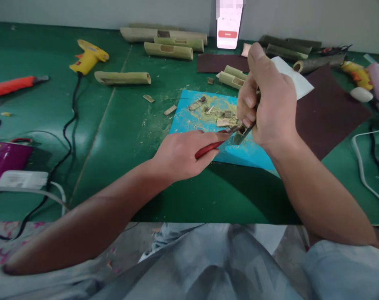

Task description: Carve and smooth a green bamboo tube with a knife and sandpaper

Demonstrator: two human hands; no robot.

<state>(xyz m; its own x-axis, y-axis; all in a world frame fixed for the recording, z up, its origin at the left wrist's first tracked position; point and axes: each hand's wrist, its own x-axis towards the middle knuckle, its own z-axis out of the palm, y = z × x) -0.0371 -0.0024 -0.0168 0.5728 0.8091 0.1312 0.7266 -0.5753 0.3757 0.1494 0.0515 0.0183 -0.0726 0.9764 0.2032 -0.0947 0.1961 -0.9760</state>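
Note:
My left hand (186, 154) is closed around red-handled pliers (209, 149). Their metal jaws meet the end of a short greenish bamboo tube (241, 136) at an opening cut in it. The tube is gripped by my right hand (270, 100), whose curled fingers and palm hide most of it. Both hands are above a blue sheet (254, 156) dusted with yellowish shavings. Small cut bamboo chips (223, 122) lie on that sheet beside the tube, with a flat bamboo piece (169, 110) at its left edge.
Notched bamboo tubes (169, 51) lie along the back of the green table (120, 125). A phone (228, 33) leans against the wall. To the left are a yellow glue gun (89, 58) with a black cord and an orange-handled tool (14, 86). Brown sheets (323, 112) lie right.

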